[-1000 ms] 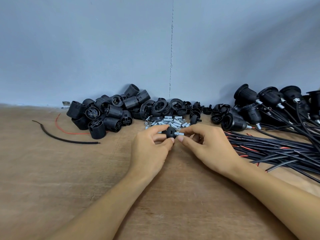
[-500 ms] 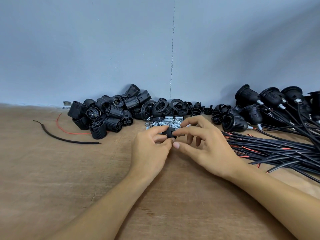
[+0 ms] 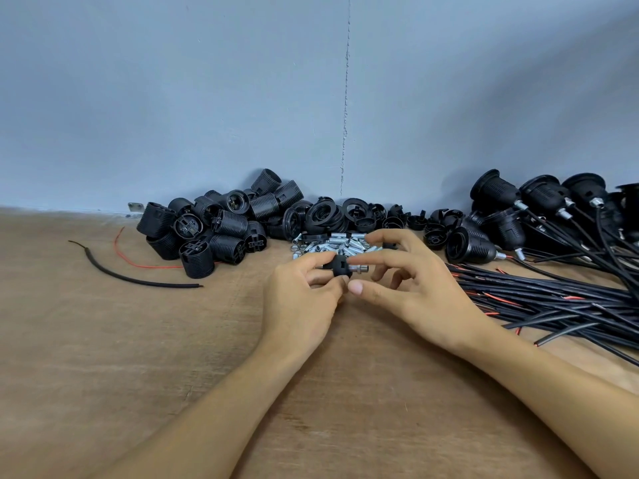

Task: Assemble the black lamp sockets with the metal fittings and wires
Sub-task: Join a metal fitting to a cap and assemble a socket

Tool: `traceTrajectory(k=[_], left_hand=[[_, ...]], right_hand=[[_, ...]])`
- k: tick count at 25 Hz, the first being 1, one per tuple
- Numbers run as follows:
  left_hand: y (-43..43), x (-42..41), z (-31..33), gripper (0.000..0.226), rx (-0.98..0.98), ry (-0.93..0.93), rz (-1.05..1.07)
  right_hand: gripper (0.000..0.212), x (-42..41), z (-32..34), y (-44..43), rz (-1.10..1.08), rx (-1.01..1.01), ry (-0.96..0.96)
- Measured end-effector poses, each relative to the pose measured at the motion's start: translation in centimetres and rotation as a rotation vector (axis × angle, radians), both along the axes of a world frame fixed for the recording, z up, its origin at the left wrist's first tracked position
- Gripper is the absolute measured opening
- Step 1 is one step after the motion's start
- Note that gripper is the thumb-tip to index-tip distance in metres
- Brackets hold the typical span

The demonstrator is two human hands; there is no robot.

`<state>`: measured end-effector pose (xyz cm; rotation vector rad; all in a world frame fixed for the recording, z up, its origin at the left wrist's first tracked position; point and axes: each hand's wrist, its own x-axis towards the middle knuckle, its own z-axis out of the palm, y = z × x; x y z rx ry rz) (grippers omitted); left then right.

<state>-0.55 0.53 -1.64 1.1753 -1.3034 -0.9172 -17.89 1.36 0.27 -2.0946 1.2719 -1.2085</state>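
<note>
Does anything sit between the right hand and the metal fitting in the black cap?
Nothing visible does. The left hand pinches the black cap; its metal fitting juts toward the right hand, index finger just above it, thumb below.

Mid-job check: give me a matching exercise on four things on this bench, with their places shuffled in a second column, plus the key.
Things
1. heap of ribbed black plastic socket bodies
2. pile of small silver metal threaded fittings
3. bundle of long black wires with red cores
4. small black plastic cap with a metal fitting in it

Places
A. pinched in the left hand
B. on the wooden table, right of the right hand
C. at the back of the table, left of centre
D. just beyond both hands, centre

Pairs: 1-C, 2-D, 3-B, 4-A
</note>
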Motion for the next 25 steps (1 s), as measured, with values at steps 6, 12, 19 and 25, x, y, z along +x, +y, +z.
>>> traceTrajectory(k=[6, 12, 19, 25], left_hand=[[0.07, -0.08, 0.01, 0.043, 0.0, 0.001, -0.004], [-0.07, -0.11, -0.15, 0.038, 0.001, 0.008, 0.023], [-0.21, -0.03, -0.34, 0.042, 0.0, -0.005, 0.035], [-0.2, -0.02, -0.36, 0.04, 0.003, 0.008, 0.033]], right_hand=[[0.04, -0.01, -0.17, -0.22, -0.047, -0.011, 0.003], [0.039, -0.24, -0.43, -0.73, -0.114, 0.111, 0.077], [0.042, -0.31, -0.39, -0.77, -0.104, 0.145, 0.057], [0.038, -0.51, -0.48, -0.98, -0.053, 0.177, 0.04]])
